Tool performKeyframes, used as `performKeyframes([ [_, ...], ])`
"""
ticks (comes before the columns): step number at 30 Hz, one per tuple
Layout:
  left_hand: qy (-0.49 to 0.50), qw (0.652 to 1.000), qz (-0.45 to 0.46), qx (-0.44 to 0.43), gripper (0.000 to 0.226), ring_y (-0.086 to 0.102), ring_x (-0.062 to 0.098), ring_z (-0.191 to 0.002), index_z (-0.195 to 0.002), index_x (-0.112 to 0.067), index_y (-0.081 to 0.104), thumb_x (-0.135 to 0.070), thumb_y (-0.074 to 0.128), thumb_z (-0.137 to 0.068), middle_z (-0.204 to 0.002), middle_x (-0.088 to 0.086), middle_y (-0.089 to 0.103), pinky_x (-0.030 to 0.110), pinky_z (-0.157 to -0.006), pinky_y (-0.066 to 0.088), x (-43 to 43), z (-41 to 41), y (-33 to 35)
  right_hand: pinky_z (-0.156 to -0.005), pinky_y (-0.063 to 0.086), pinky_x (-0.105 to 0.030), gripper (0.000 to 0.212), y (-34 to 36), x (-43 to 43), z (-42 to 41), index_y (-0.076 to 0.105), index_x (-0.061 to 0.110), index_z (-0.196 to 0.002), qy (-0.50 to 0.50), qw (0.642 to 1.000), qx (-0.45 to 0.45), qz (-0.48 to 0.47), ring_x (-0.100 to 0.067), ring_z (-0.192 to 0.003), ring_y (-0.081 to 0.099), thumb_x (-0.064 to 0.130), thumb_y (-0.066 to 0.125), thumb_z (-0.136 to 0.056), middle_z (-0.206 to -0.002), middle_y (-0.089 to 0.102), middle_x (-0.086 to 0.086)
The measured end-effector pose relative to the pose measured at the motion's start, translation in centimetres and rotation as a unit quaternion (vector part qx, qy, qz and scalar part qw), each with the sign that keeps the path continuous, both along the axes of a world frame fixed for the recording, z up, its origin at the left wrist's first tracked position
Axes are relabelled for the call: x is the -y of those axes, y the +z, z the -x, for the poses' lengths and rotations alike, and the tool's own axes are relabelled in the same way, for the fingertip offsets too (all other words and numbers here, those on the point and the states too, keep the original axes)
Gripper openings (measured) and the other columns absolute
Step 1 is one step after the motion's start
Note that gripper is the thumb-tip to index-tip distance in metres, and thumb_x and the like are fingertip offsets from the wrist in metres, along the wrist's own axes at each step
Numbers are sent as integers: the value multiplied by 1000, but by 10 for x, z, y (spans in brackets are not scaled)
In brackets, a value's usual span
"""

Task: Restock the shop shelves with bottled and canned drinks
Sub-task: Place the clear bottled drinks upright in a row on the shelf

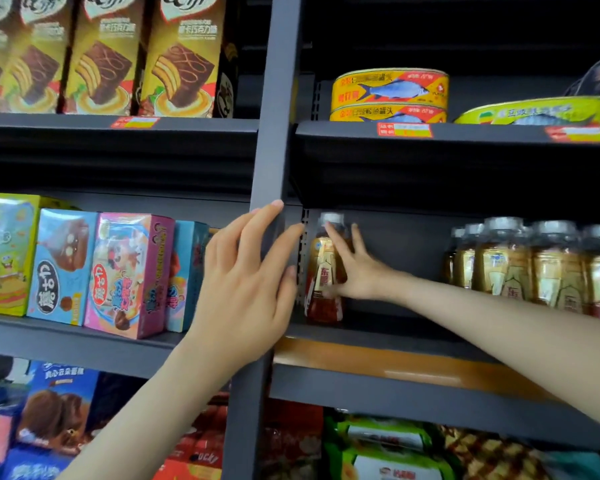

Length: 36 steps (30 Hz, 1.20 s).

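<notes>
Conceivably the tea bottle (318,268), merely touched by straight fingers of the right hand (357,271), topples if shoved against the upright (274,133), where the spread left hand (246,275) rests.

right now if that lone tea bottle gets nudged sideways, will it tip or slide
Probably tips rather than slides: the tea bottle is tall, narrow and stands alone. It looks full, so likely heavy for its size. The right hand touching its side could steady it.
</notes>
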<state>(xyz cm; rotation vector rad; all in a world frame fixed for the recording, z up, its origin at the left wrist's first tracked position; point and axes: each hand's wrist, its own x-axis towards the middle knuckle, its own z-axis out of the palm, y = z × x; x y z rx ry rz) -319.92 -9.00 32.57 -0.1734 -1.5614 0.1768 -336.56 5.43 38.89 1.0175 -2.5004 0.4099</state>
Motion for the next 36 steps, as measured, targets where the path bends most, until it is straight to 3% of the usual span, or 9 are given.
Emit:
performKeyframes([
  [2,26,999,-1,-22,42,37,35,-126,-127,-5,60,-24,45,-92,-143,20,42,50,-101,34,-4,-1,-1,-112,32,-53,110,9,-21,-13,-23,49,-144,-48,995,-82,-18,-41,-147,0,39,69,-86,-155,-33,-6],
  [6,49,997,-28,-59,42,41,40,-125,-125,-3,60,-21,52,-88,-134,26,50,53,-101,35,-39,0,-6,-120,6,-48,88,17,-83,-35,-9,27,-153,-199,945,-259,1,-34,-148,-11,37,56,-95,-160,-17,-13],
  [8,29,998,-25,-47,44,41,40,-126,-126,-5,60,-24,51,-88,-134,26,50,52,-104,33,-66,7,-6,-118,2,-48,88,11,-115,-39,-10,25,-153,-269,925,-267,26,-37,-146,-15,41,55,-94,-158,-18,-17],
  [11,1,1000,-1,-13,45,42,39,-126,-126,-7,60,-26,53,-86,-135,24,50,51,-106,32,-103,23,-3,-118,9,-52,97,-2,-150,-36,-17,28,-151,-320,926,-191,55,-42,-146,-10,46,57,-92,-157,-20,-21],
  [15,-32,999,21,36,46,41,33,-124,-126,-9,59,-29,51,-86,-135,21,50,47,-104,34,-142,42,0,-114,24,-49,103,-14,-165,-28,-19,36,-150,-278,952,-91,85,-41,-146,-9,35,65,-90,-156,-25,-20],
  [19,-37,997,17,72,45,45,33,-118,-124,-10,59,-30,56,-83,-131,21,54,45,-99,43,-159,55,-1,-110,33,-45,100,-11,-163,-29,-10,34,-153,-256,958,-93,90,-41,-146,-7,16,65,-90,-155,-23,-20],
  [25,-31,994,3,107,46,56,35,-111,-121,-8,61,-29,60,-81,-127,21,57,45,-93,48,-159,58,-2,-96,46,-38,99,-12,-164,-36,7,38,-149,-178,966,-152,110,-35,-138,1,8,71,-79,-149,-11,-4],
  [30,-37,991,-22,130,48,60,37,-107,-119,-9,63,-24,75,-75,-124,20,58,44,-87,51,-152,53,-3,-103,40,-41,102,-14,-166,-41,0,43,-150,-144,975,-147,81,-36,-143,-11,7,68,-83,-154,-21,0],
  [36,-41,988,-37,142,47,60,36,-107,-117,-9,63,-24,76,-74,-124,18,59,43,-86,51,-145,47,-8,-103,39,-39,90,-12,-171,-44,14,37,-148,-141,973,-161,85,-34,-141,-1,13,72,-83,-152,-10,-6],
])
